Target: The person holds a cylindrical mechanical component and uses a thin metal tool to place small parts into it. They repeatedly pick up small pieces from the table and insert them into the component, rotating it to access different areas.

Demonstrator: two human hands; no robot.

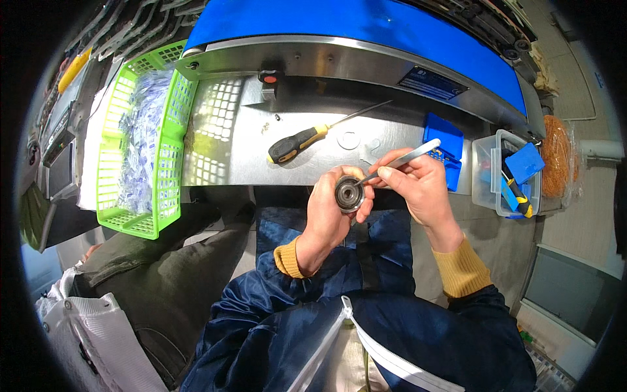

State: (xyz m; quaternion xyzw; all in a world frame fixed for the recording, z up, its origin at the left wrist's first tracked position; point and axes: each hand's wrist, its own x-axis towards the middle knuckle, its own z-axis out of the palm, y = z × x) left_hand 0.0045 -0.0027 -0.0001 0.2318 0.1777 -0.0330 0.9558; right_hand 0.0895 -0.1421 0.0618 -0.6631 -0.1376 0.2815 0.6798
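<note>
While a round part (349, 195) is held in the left fingers (330, 180), a tool (418, 153), pinched in the right fingers (397, 178), is slanted down-left toward its face.

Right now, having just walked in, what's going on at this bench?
A person is working on a small part with bare hands. The left hand holds a round dark metal part, and the right hand holds a slim metal tool with its tip at the part; whether it touches is unclear. Beyond the hands, a yellow-and-black screwdriver lies on the metal worktop. A green basket stands to the left, a blue box to the right.
</note>
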